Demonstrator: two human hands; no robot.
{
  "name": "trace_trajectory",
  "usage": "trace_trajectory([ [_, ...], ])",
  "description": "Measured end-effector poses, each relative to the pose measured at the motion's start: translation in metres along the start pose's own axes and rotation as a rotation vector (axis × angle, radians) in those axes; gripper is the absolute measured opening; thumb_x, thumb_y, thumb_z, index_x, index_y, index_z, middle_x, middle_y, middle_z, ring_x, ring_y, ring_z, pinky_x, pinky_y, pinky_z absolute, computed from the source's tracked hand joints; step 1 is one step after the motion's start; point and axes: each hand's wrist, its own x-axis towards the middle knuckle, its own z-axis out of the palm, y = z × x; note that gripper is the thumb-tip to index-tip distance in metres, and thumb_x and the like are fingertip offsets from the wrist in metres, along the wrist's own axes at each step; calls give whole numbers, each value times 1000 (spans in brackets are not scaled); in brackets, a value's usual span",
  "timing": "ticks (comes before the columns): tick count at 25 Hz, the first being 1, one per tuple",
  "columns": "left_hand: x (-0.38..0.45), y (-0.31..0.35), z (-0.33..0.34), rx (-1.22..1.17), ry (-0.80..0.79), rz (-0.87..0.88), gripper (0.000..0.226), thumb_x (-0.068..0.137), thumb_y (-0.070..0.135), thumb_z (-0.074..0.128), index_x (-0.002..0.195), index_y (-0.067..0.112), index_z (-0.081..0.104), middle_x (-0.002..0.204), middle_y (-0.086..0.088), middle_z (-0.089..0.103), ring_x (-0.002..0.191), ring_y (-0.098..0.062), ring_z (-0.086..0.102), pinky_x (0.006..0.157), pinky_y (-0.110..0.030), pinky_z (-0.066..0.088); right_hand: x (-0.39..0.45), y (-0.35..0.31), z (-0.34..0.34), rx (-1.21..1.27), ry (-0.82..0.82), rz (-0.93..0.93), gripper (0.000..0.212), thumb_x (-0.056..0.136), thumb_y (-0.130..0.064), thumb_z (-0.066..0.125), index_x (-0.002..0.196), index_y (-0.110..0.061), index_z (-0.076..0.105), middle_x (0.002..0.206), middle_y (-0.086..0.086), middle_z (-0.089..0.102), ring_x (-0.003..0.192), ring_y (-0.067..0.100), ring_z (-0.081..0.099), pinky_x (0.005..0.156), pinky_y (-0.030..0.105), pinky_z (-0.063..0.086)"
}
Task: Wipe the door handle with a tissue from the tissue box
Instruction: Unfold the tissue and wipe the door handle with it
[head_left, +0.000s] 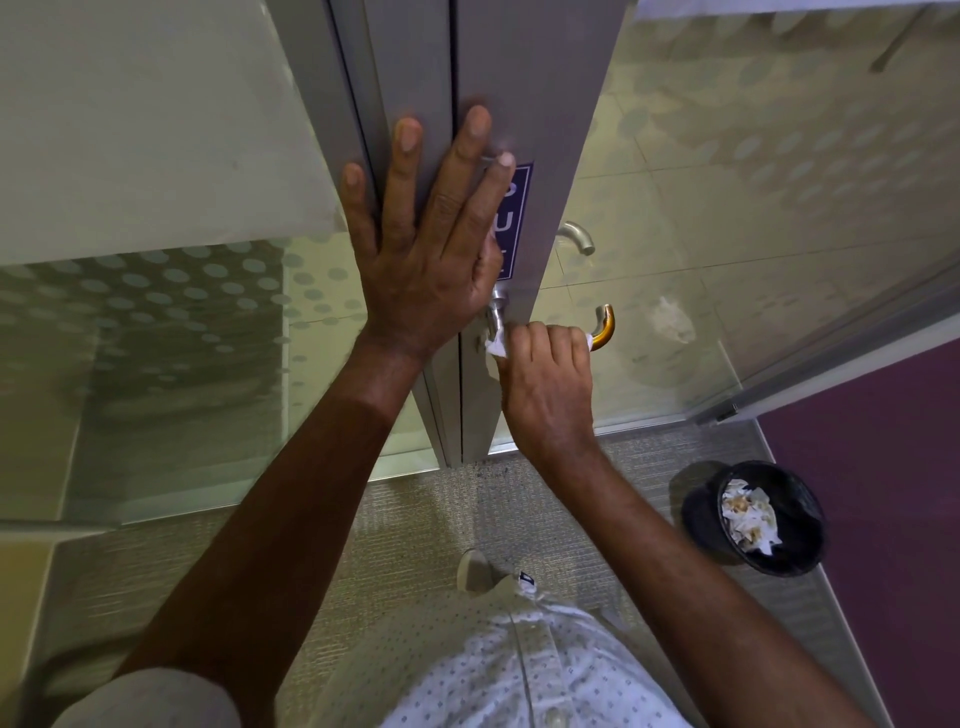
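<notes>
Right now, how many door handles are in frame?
2. Near handle, mostly covered by the right hand with the tissue; far-side handle seen through the glass. Left hand may hide more.

Looks like an office: frosted glass partitions dotted with a privacy pattern, a grey metal-framed door bearing a small blue sign, short-pile grey carpet, a purple wall and a black wastebasket of crumpled paper

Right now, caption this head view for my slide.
Left hand braces the door frame while right hand wipes door handle with tissue.
</notes>
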Motion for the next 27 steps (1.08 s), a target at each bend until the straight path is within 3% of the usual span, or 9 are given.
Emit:
trace_trajectory([
  [7,0,1,0,6,18,-11,53,97,28,68,148,25,53,150,-6,54,158,-19,-13,128,-50,-8,36,-20,-17,-182,-276,64,17,101,-29,52,101,-14,61,80,5,63,69,25,59,74,38,48],
  [10,1,1,-1,16,16,-12,52,98,29,67,148,25,53,149,-7,57,158,-19,-15,128,-50,-9,49,-17,-25,-190,-384,-41,16,100,-24,58,114,-16,59,78,4,57,67,25,62,73,39,55],
  [14,2,1,0,15,19,-18,53,98,29,67,148,26,50,149,-7,58,158,-19,-15,128,-49,-9,73,-4,-43,-156,-668,-239,53,101,-23,59,148,-20,33,104,14,58,88,31,63,69,41,50],
  [16,2,1,0,17,17,-16,53,98,29,67,148,26,50,149,-7,58,158,-19,-15,128,-50,-9,76,-1,-44,-177,-723,-249,60,102,-23,56,153,-24,24,104,15,57,83,31,58,67,40,48],
  [19,1,1,0,16,7,-12,51,100,30,66,148,25,52,150,-7,57,158,-19,-16,127,-49,-9,51,-6,-34,-244,-445,-175,36,108,-26,28,140,-20,44,81,4,50,65,24,48,60,35,38],
  [21,1,0,-1,14,0,-11,51,100,30,65,149,25,52,150,-8,57,157,-19,-17,127,-49,-10,33,-8,-22,-148,-237,-36,62,108,-33,1,113,-16,61,74,1,55,62,23,49,63,36,35],
  [23,1,-1,-1,13,-9,-7,52,100,31,65,149,25,50,150,-8,57,157,-18,-18,127,-49,-11,19,4,-9,-18,-52,-5,47,110,-39,20,104,-16,61,83,3,63,75,25,55,74,39,40],
  [25,0,-2,0,12,-9,-7,53,100,31,65,150,25,49,150,-7,56,157,-18,-18,127,-49,-10,2,22,6,-73,24,-112,25,106,-29,40,116,-15,58,99,6,63,91,27,56,89,42,41],
  [27,0,-2,2,12,-7,-11,53,99,31,66,150,26,49,150,-7,57,157,-18,-18,127,-49,-11,-2,37,12,-118,53,-218,28,99,-12,44,125,-13,55,107,9,62,97,30,56,95,43,40],
])
